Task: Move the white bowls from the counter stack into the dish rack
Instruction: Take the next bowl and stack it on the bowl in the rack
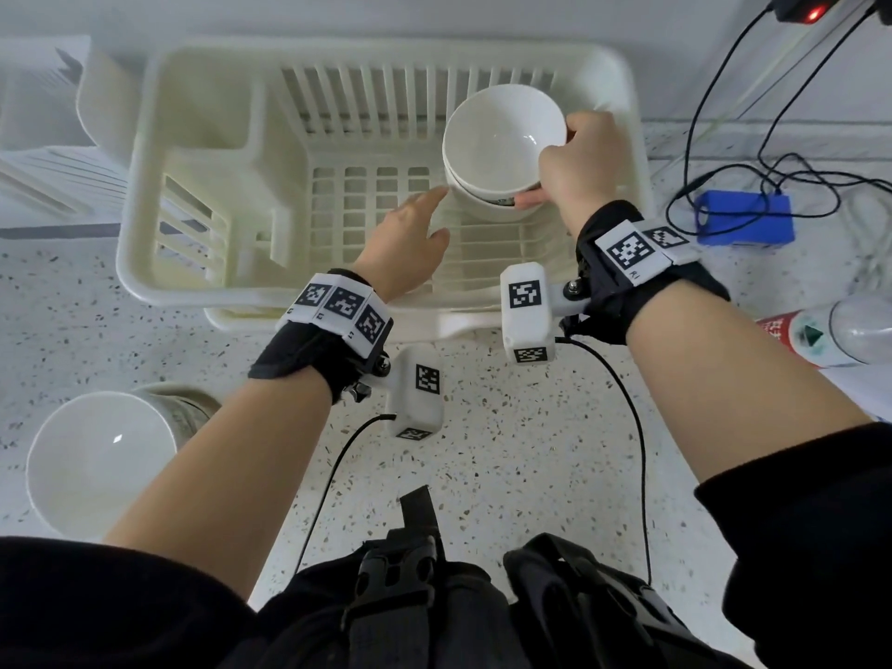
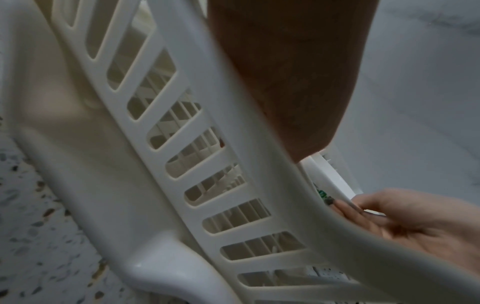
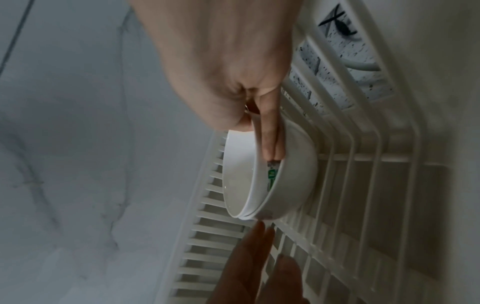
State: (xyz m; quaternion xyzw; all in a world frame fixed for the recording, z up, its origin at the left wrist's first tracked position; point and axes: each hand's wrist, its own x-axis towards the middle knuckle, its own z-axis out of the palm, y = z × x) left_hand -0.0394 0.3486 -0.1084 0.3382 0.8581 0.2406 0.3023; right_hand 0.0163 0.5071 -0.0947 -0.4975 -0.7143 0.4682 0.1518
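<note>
head view: right hand [image 1: 574, 166] fingers pinch 2 nested bowls [image 1: 497, 152]; left hand [image 1: 410, 243] fingers relaxed.

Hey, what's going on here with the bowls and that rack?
A person is loading white bowls into a cream dish rack on a speckled counter. Their right hand grips the top bowl, thumb inside the rim, as it sits nested in a second bowl inside the rack. The left hand reaches in with straight fingers, fingertips at the bowls' side. The counter stack waits by the left elbow.
</note>
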